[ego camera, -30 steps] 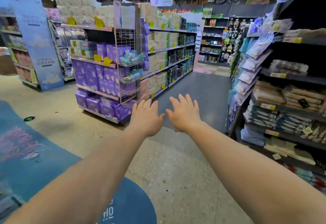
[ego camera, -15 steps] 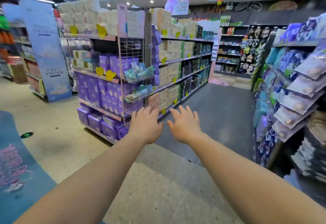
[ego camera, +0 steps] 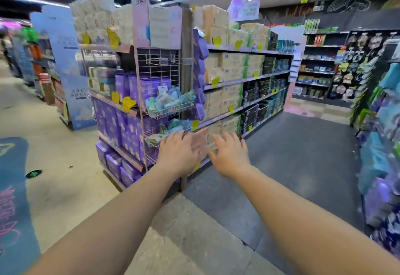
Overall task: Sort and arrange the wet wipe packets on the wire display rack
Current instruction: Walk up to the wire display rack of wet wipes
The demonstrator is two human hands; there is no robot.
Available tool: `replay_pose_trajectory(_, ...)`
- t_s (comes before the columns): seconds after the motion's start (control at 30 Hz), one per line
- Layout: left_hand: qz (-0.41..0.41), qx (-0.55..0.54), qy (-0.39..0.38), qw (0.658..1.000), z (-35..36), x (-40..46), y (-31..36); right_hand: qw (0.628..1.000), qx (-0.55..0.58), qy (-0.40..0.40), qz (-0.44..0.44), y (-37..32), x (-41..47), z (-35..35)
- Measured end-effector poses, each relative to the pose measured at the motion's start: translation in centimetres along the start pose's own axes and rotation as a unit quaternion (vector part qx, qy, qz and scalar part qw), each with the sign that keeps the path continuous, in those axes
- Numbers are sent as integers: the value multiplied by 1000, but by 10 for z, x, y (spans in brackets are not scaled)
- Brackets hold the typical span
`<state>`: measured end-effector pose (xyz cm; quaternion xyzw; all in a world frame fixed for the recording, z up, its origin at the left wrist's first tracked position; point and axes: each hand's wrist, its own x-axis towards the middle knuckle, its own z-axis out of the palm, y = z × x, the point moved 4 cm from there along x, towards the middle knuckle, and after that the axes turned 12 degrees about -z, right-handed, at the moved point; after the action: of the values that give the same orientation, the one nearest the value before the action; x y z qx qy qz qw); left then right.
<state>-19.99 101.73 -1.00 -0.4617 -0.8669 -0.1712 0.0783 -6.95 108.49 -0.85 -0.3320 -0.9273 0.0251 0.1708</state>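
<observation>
So both arms are stretched straight out in front, the left hand [ego camera: 180, 155] and right hand [ego camera: 230, 156] side by side with a small gap between them, palms down, fingers spread and loose, nothing held in either one. My read is they're just held ready for a reach, since neither is touching anything yet. The thing to get at is the pale pink wire display rack [ego camera: 159, 69] hung on the end of the shelving unit, right at the corner where the aisle starts. It has an upper wire basket [ego camera: 171, 109] stuffed with small blue, green and white wet wipe packets [ego camera: 167, 100] leaning every which way, and a lower wire basket [ego camera: 155, 139] with more of them, partly hidden behind the left hand's fingers. Baskets stick out from the grid, so I guess the packets are meant to stand in rows facing out, and right now they look jumbled. The purple tissue packs [ego camera: 121, 121] sit on shelves just beside the rack on its left. Room-wise it's fine: open beige floor [ego camera: 65, 155] on the left, dark grey aisle floor [ego camera: 303, 155] on the right, nothing in front of the baskets. The basket rims look like the only snag risk.
</observation>
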Motion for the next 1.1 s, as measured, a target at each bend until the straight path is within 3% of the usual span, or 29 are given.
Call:
replay_pose_trajectory(0.2,-63,2,4,998,34,97,42,998,25,-32,-55,89,103,13)
replay_pose_trajectory(0.47,-146,-7,-3,989,94,207,37,992,53,-40,-108,143,225,79)
replay_pose_trajectory(0.9,-194,-18,-15,981,186,432,-4,980,81,-60,-171,198,464,156)
replay_pose_trajectory(1.1,-238,-8,19,971,203,492,-26,959,106,-67,-256,196,547,199)
